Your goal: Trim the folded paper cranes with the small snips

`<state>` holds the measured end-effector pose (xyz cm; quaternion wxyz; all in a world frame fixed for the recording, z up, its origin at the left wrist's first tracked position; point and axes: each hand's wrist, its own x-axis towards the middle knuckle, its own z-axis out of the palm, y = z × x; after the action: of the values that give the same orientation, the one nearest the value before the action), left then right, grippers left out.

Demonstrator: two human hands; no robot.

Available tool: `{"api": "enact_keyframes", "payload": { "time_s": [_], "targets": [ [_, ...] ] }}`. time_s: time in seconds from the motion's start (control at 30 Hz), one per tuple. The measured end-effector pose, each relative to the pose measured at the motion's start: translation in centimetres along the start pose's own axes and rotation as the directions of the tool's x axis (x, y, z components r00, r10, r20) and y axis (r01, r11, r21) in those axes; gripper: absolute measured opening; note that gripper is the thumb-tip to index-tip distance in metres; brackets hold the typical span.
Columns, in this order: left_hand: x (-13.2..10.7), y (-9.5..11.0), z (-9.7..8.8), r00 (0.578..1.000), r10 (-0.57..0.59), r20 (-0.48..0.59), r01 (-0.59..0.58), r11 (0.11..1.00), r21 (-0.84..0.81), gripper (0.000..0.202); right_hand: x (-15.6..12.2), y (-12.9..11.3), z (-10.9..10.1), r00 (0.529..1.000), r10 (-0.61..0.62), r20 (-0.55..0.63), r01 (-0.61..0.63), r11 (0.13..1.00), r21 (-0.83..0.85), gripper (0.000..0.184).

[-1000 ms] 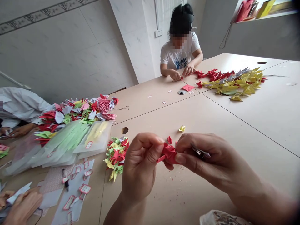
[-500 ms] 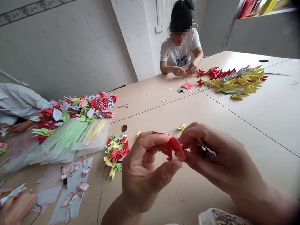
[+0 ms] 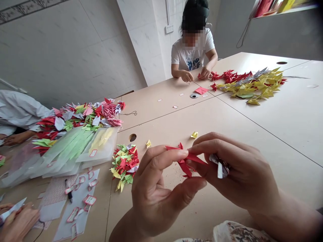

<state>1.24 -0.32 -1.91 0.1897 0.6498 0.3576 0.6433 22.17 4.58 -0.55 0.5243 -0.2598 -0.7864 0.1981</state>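
Pinching a red folded paper (image 3: pixel 185 165) between both hands

The left hand (image 3: pixel 164 191) is holding it between index finger and thumb, while the right hand (image 3: pixel 237 171) is pinching its other side, above the tabletop (image 3: pixel 174 124). Both grips are probably steadying its small folds. A silver object (image 3: pixel 220 167) is sitting in the right hand, likely tucked there to leave the fingertips free; its kind is unclear. Fingers are partly hiding the paper. A multicoloured pile (image 3: pixel 125 161) is lying left of the hands, yellow pieces (image 3: pixel 194 134) beyond.
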Motion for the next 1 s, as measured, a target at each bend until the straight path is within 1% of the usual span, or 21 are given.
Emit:
{"api": "enact_keyframes", "payload": {
  "time_s": [0.1, 0.2, 0.27, 0.4, 0.53, 0.63, 0.7, 0.83, 0.9, 1.0],
  "targets": [
    [0.0, -0.2, 0.0, 1.0, 0.002, 0.008, -0.002, 1.0, -0.01, 0.049, 0.1, 0.1, 0.1, 1.0, 0.012, 0.027, -0.013, 1.0, 0.023, 0.017],
    [-0.2, -0.4, 0.1, 0.998, 0.059, 0.012, -0.059, 0.998, 0.014, 0.052, 0.1, 0.1, 0.3, 0.998, 0.049, 0.039, -0.05, 0.998, 0.042, 0.021],
    [-0.3, -0.5, 0.1, 0.998, 0.068, 0.017, -0.068, 0.998, 0.017, 0.053, 0.1, 0.0, 0.4, 0.997, 0.073, 0.029, -0.074, 0.996, 0.056, 0.02],
    [-0.5, -0.2, 0.2, 0.999, -0.005, 0.037, 0.006, 1.0, -0.015, 0.057, 0.1, -0.2, 0.5, 0.991, 0.136, -0.008, -0.135, 0.988, 0.075, 0.018],
    [-0.3, 0.4, 0.4, 0.998, -0.061, 0.026, 0.062, 0.998, -0.028, 0.052, 0.1, -0.1, 0.4, 0.979, 0.205, 0.001, -0.203, 0.971, 0.124, 0.017],
    [0.0, 0.4, 0.4, 0.999, -0.031, 0.034, 0.031, 0.999, 0.011, 0.044, 0.3, -0.1, 0.4, 0.972, 0.236, 0.019, -0.235, 0.954, 0.185, 0.017],
    [0.1, 0.2, 0.2, 0.998, -0.013, 0.06, 0.011, 0.999, 0.03, 0.041, 0.4, -0.2, 0.4, 0.969, 0.246, 0.018, -0.243, 0.944, 0.223, 0.017],
    [0.4, -0.1, -0.1, 0.997, -0.049, 0.062, 0.045, 0.997, 0.067, 0.029, 0.5, -0.3, 0.5, 0.959, 0.282, -0.001, -0.272, 0.928, 0.255, 0.019],
    [0.6, 0.0, -0.1, 0.995, -0.079, 0.067, 0.077, 0.996, 0.037, 0.025, 0.5, -0.3, 0.7, 0.955, 0.296, 0.009, -0.288, 0.919, 0.268, 0.019],
    [1.1, 0.2, 0.1, 0.984, -0.155, 0.088, 0.164, 0.981, -0.105, 0.029, 0.5, -0.3, 0.7, 0.951, 0.307, 0.036, -0.305, 0.91, 0.281, 0.017]
  ]
}}
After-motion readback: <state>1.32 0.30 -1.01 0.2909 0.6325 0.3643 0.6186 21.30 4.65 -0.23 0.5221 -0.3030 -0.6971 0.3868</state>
